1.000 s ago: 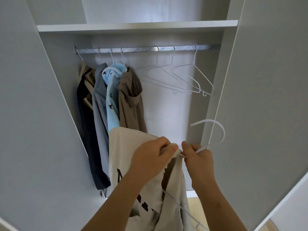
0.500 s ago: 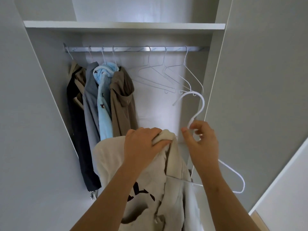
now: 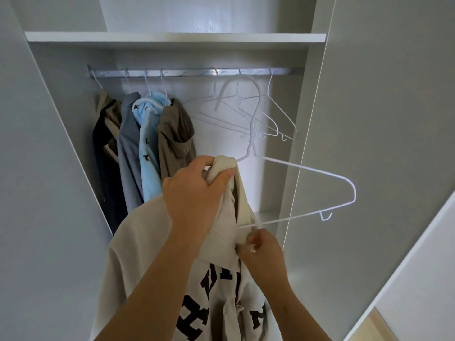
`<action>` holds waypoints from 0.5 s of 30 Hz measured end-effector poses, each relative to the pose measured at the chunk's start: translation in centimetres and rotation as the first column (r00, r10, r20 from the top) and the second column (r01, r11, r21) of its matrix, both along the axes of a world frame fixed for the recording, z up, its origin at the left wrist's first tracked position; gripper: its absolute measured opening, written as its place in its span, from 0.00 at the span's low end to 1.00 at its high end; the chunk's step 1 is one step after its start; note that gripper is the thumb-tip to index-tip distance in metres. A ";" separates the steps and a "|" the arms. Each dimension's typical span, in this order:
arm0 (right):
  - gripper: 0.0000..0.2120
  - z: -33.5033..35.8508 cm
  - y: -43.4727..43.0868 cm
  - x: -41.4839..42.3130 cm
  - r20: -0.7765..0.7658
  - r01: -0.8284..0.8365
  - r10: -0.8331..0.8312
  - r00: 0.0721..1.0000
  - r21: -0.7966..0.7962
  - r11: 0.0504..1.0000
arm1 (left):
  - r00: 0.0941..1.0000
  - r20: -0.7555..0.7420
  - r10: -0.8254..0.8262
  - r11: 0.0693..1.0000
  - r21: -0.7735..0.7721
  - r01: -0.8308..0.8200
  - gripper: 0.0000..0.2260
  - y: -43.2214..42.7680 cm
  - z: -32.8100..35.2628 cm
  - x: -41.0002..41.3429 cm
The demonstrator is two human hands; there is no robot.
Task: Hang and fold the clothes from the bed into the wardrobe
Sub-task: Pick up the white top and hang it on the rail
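Where the curled fingers (image 3: 199, 163) of the left hand (image 3: 194, 193) close, they clench a bunched, ribbed collar of the cream sweatshirt (image 3: 138, 242). This is a soft, matte knit with black block letters across its front. The fingertips (image 3: 253, 239) of the right hand (image 3: 263, 244) pinch a small fold of the same cloth just below the lower wire of the white hanger (image 3: 320, 178); whether they also touch the wire cannot be told. One shoulder of this thin, triangular wire hanger is hidden inside the garment, and the other juts bare to the right, ending in a small notch hook. Its curved top hook, blurred, rises close to the metal rail (image 3: 187, 72) — contact cannot be told. The sweatshirt hangs from both hands in front of the open wardrobe, below the rail. On the rail's left part hang four garments (image 3: 147, 134): dark, grey, fleecy pale blue with dark marks, and brown with a hood. To the right hang three empty wire hangers (image 3: 275, 114). A flat white shelf (image 3: 172, 36) spans above, between smooth grey doors (image 3: 394, 119).
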State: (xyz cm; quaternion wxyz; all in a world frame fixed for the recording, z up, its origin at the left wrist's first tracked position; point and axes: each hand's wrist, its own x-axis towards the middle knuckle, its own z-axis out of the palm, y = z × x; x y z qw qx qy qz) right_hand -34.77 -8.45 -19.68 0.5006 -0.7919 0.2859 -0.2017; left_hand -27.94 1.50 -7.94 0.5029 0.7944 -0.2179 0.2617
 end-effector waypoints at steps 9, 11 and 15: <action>0.29 -1.2 1.8 2.2 -0.302 -0.142 0.071 0.951 -0.220 0.965 | 0.999 -0.001 -0.050 0.996 -0.077 0.050 0.08 1.7 1.5 0.0; 0.23 -1.6 2.0 3.0 -0.311 -0.187 0.124 0.942 -0.183 0.965 | 0.999 -0.004 -0.039 0.996 -0.082 0.038 0.07 2.1 1.5 0.2; 0.06 -3.1 0.9 3.8 -0.307 -0.158 0.096 0.947 -0.183 0.970 | 0.999 0.015 -0.036 0.992 -0.123 0.038 0.08 3.5 1.9 0.6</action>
